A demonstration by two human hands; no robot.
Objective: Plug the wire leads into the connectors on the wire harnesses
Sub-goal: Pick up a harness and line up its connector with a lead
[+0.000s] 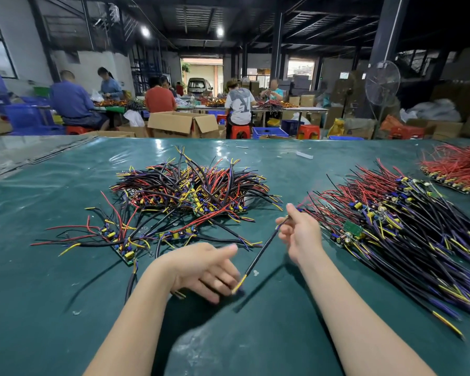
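Head view, looking across a green-covered desk [65, 294]. At the left lies a small scatter of harnesses [114, 237], little green boards with red, black and yellow wires splayed out flat. Just beyond it, toward the middle, sits a big tangled heap [190, 185] of the same boards and wires.

In front of that heap comes the left hand [201, 270], blurred, palm turned inward and fingers stretched fairly straight toward the right. The yellow tip of a black lead [261, 253] rests against its fingertips [225, 290]. Whether that grip is closed on the tip or only touching it, I cannot tell.

The lead runs up and to the right in a straight slant, raised off the desk, to the right hand [299, 232]. There the grip is clamped on the lead's upper end, pinched between thumb and a curled finger, with the forefinger pointing up. So the lead spans the gap between the two hands, low end left, high end right.

Just right of that hand lies a combed-out pile of harnesses [404, 226], wires fanned toward the near edge. Farther right, at the back, lies a bundle of red wires [456, 166].
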